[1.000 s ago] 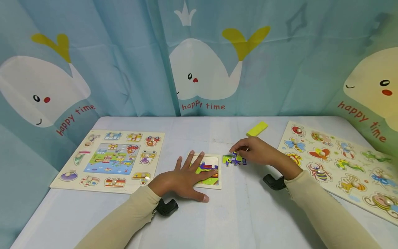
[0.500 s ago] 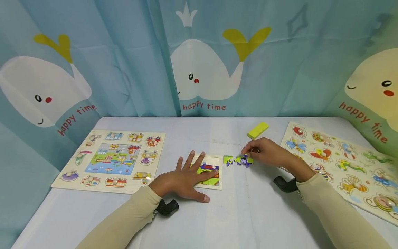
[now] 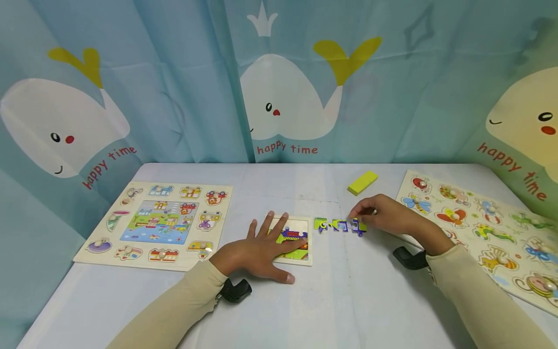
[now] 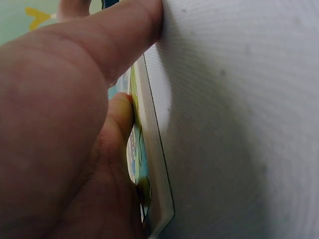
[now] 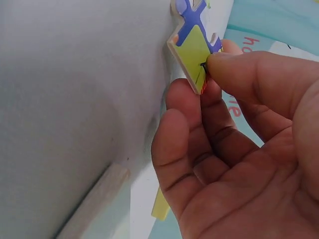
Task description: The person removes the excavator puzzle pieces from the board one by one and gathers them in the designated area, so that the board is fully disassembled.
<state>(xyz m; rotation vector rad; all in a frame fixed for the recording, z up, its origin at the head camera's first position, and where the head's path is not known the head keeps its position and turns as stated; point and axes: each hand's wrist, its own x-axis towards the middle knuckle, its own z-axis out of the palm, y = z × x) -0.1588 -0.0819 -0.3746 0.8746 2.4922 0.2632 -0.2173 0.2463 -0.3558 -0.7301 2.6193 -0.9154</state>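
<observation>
My left hand lies with spread fingers over a small wooden jigsaw board, which has a train picture partly fitted in it. In the left wrist view the board's pale edge runs past the thumb and palm. My right hand pinches a green and purple jigsaw piece between thumb and fingers, its other fingers curled loosely below. That piece is the rightmost of a row beside the board. Left of it lie a second purple and green piece and a mostly green piece.
A large peg puzzle board with vehicles and toys is on the left of the table. An insect peg puzzle board slants along the right, partly behind my right forearm. Behind the loose pieces sits a yellow block. A whale-print curtain backs the table.
My right hand has moved to the right with its piece, drawing it away from the other pieces, which now lie spaced in a row. The left hand has stayed on the board.
</observation>
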